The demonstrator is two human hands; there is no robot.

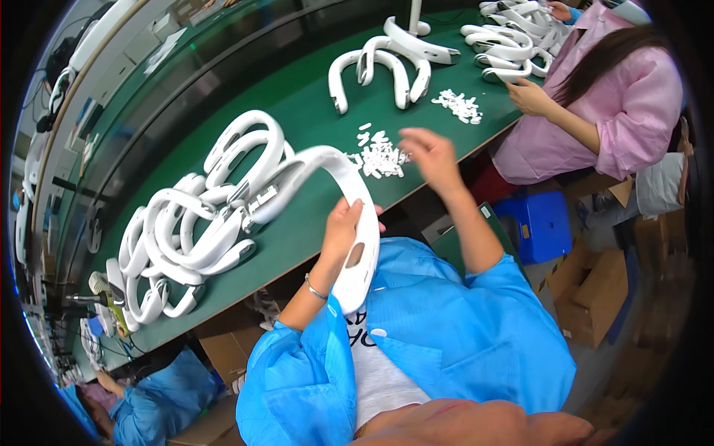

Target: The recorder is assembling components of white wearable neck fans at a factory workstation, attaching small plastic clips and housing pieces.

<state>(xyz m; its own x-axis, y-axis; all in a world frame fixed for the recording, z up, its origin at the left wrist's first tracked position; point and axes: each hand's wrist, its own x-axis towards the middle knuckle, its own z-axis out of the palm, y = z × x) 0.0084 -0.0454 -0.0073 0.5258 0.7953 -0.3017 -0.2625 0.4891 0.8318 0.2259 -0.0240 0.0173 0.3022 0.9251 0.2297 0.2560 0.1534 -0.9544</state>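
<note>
My left hand (345, 230) is closed around one arm of a white U-shaped neck fan (362, 201). A dark oval opening shows on that arm, whose end comes down close to my blue jacket. The other arm of the neck fan reaches left toward a heap of similar neck fans (178, 238). My right hand (433, 160) hovers at the right edge of a pile of small white plastic pieces (381, 157). Its fingers are bent and smeared by motion, so whether a piece is between them cannot be made out.
More neck fans (379, 67) lie at the far side of the green table (312, 264), near a second pile of small pieces (459, 106). A person in pink (617, 111) works at the right beside stacked neck fans. A blue bin (535, 227) and cardboard box (591, 293) stand below.
</note>
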